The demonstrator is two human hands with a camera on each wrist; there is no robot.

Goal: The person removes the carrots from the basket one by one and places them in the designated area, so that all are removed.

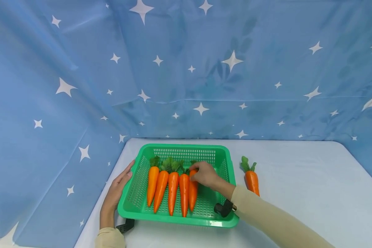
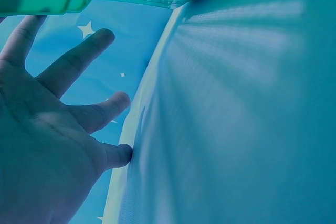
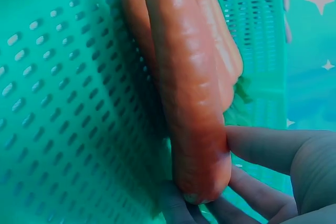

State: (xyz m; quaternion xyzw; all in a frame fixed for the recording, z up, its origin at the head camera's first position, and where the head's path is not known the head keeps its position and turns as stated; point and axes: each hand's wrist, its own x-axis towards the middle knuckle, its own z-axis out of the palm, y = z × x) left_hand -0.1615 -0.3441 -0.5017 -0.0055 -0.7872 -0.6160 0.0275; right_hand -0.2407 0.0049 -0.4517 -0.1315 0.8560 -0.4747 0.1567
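In the head view my right hand (image 1: 206, 175) reaches into a green basket (image 1: 186, 146) and grips the rightmost carrot (image 1: 193, 196) near its leafy end. Seen from the right wrist, thumb and fingers hold that carrot (image 3: 191, 87) around its thick end, its body lying along the basket's perforated floor. Several other orange carrots (image 1: 173, 193) lie side by side to its left, green tops toward the far wall. My left hand (image 1: 114, 193) rests along the basket's left side, fingers extended; the left wrist view shows them spread, the upper ones at the rim.
Another carrot (image 1: 252, 181) with green leaves lies on the white table (image 1: 297, 179), right of the basket and partly behind my right sleeve (image 1: 266, 217). A blue cloth (image 1: 186, 82) with white stars hangs behind the table and along its left.
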